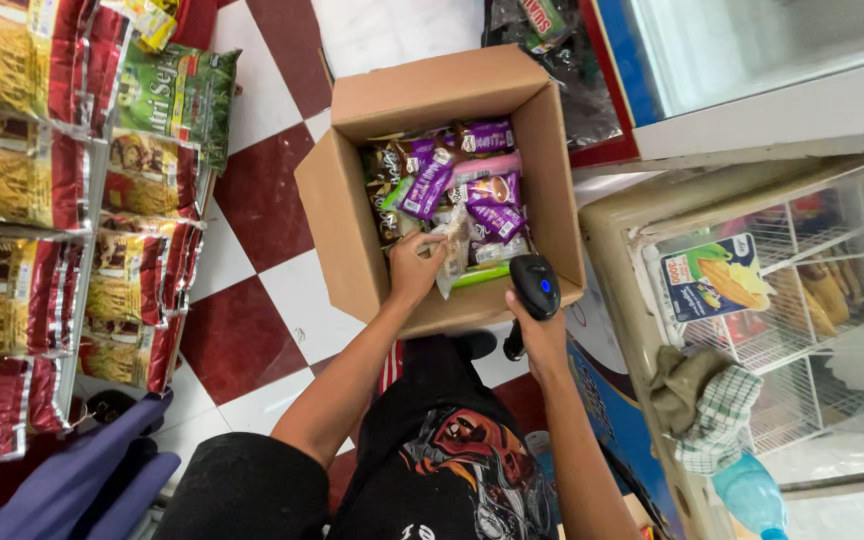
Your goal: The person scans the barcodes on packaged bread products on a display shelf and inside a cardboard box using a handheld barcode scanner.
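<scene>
**Hands at an open snack carton on a checkered floor**

A cardboard carton stands open on the red-and-white tiled floor, filled with purple snack packets and other wrapped sweets. The left hand reaches into the carton near its front wall, its grip closed on a pale clear-wrapped packet that it lifts from the pile. The right hand is just outside the carton's front right corner, its grip wrapped around a black handheld scanner with a blue button, head over the carton's rim. Beside the floor's left edge, a rack holds red-and-yellow noodle packs. To the right stands a glass-topped freezer with a checked cloth on its rim
</scene>
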